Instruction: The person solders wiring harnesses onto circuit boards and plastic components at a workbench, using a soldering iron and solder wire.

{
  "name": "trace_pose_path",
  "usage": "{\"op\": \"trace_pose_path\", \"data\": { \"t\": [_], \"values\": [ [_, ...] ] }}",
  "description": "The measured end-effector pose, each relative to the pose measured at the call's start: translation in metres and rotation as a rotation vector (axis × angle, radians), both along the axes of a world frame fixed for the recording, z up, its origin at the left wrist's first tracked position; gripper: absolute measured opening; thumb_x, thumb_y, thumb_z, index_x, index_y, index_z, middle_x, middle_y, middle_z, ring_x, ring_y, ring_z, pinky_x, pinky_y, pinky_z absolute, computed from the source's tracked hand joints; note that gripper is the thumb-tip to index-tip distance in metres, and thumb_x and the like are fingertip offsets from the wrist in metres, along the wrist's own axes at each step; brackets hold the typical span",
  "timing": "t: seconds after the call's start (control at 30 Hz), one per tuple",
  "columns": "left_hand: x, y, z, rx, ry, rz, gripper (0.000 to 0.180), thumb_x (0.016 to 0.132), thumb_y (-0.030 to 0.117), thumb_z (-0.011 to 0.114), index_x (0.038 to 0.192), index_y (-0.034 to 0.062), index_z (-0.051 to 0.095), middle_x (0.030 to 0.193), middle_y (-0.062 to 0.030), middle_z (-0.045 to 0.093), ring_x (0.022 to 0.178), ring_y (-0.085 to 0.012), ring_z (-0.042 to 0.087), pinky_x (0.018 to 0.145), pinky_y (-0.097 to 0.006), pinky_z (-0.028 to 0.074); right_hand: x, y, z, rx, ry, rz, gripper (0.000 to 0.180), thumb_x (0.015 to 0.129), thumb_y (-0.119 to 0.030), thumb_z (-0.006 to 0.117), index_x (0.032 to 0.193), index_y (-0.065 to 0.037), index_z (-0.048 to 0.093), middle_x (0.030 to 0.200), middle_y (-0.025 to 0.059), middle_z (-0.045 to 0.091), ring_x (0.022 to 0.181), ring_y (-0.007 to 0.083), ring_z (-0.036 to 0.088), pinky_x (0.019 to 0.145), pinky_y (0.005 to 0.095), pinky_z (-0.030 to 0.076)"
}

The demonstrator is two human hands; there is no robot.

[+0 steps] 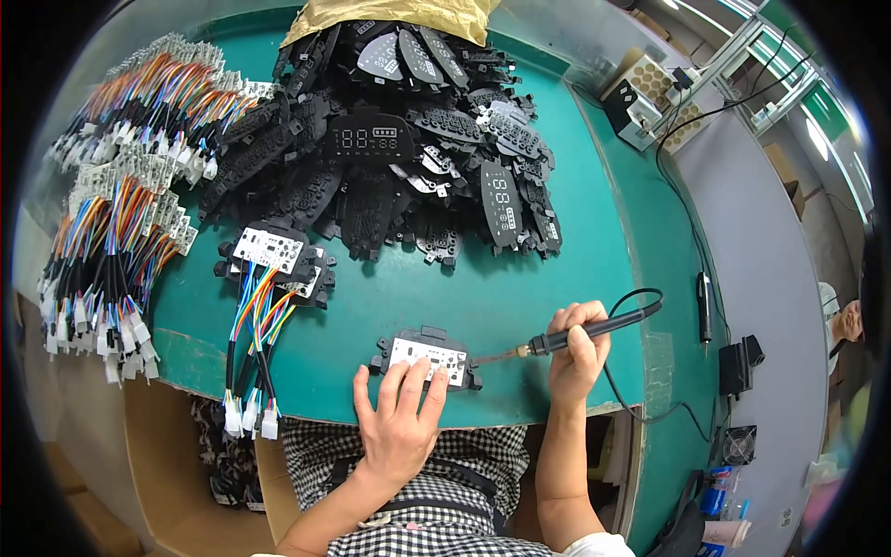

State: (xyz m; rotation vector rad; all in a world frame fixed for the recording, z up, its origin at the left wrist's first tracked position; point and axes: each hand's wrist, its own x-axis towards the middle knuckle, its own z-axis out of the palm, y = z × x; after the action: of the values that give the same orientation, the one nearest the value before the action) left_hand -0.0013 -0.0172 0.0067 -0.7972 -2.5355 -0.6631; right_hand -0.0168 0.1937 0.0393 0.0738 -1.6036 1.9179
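My right hand (pixel 577 360) is closed around the dark handle of a soldering iron (pixel 617 322), whose cable loops up behind it. The iron's thin tip points left and reaches the right end of a black plastic housing (pixel 432 332). Inside that housing lies a white circuit board (pixel 403 350). My left hand (pixel 401 422) rests over the board's near edge with fingers spread, fingertips pressing on it and gripping nothing. Left of them, a small stack of housings bears white boards (pixel 266 248) with coloured wires (pixel 252 311) and white connectors hanging over the table's front edge.
A big pile of black display housings (pixel 369 209) covers the back of the green table (pixel 371 292), under a yellow bag (pixel 390 13). Bundles of wired boards (pixel 119 218) lie at left. At right are a black electric screwdriver (pixel 704 308), cables and a small fan (pixel 740 446).
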Motion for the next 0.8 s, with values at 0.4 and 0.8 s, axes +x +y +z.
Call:
{"op": "trace_pose_path", "data": {
  "t": [0.4, 0.8],
  "values": [
    [0.001, 0.0, -0.001, -0.037, 0.008, 0.037, 0.03, 0.071, 0.013, 0.06, 0.101, 0.014, 0.061, 0.114, -0.0028, 0.053, 0.104, -0.0308, 0.046, 0.089, -0.055, 0.035, -0.028, -0.04, 0.01, 0.11, -0.335, 0.124, 0.01, 0.082, -0.008, 0.056, 0.085, -0.005, 0.047, 0.073, -0.004, 0.043, 0.063, 0.0028, 0.036, 0.055, 0.0185, 0.03],
    [0.0, -0.001, 0.001, -0.041, 0.034, 0.029, 0.025, 0.075, 0.016, 0.058, 0.1, 0.0143, 0.061, 0.111, -0.0028, 0.054, 0.102, -0.0294, 0.047, 0.089, -0.053, 0.036, -0.027, -0.044, 0.004, 0.12, -0.328, 0.117, 0.009, 0.082, -0.006, 0.055, 0.085, -0.005, 0.046, 0.074, -0.0038, 0.043, 0.063, 0.0024, 0.036, 0.055, 0.0183, 0.03]
  ]
}}
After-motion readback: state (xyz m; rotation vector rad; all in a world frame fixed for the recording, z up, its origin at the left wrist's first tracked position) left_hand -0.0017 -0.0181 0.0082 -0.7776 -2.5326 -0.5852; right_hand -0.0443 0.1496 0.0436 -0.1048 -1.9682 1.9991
